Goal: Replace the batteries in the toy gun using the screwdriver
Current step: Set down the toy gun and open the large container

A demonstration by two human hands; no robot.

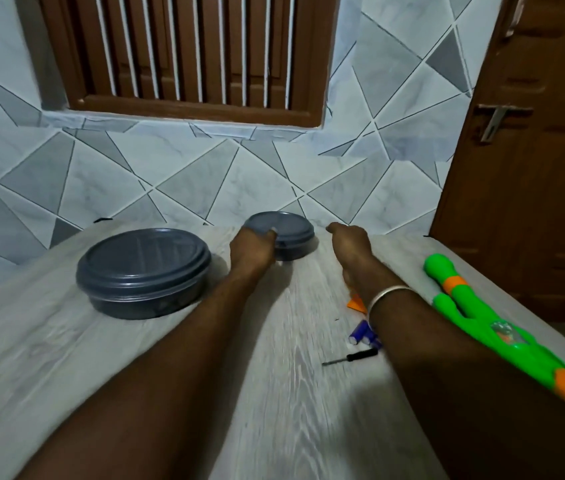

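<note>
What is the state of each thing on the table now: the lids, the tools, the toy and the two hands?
large container: lid on, untouched, on the table.
small container: lid on, gripped at its rim.
left hand: grips the small container.
right hand: loosely curled, nothing seen in it.
screwdriver: lying on the table, untouched.
batteries: loose on the table.
toy gun: lying on the table, not held.
</note>
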